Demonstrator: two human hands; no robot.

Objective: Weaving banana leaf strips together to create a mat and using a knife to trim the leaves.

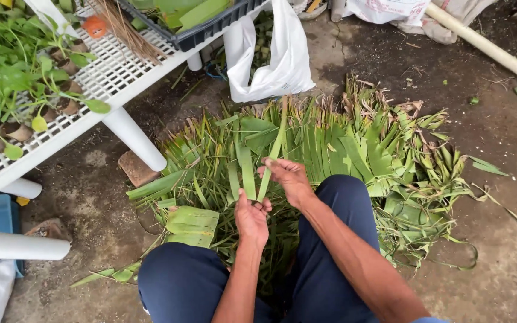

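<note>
Green leaf strip (273, 152) is pinched by both the left hand (251, 218) and right hand (289, 179). Many leaves (354, 155) lie piled, so lots looks left.

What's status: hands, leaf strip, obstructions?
Left hand pinching leaf strip base. Right hand gripping its narrow split. Leaf pile beneath, nothing blocking.

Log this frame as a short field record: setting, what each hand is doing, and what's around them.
setting: outdoors, bare dirt ground, seen from above the person's knees
left hand: pinches the lower end of a green leaf strip
right hand: grips a narrower long leaf strip
between the knees: pile of cut green leaves
upper left: white slatted bench with small potted seedlings
behind the pile: white plastic bag
</note>
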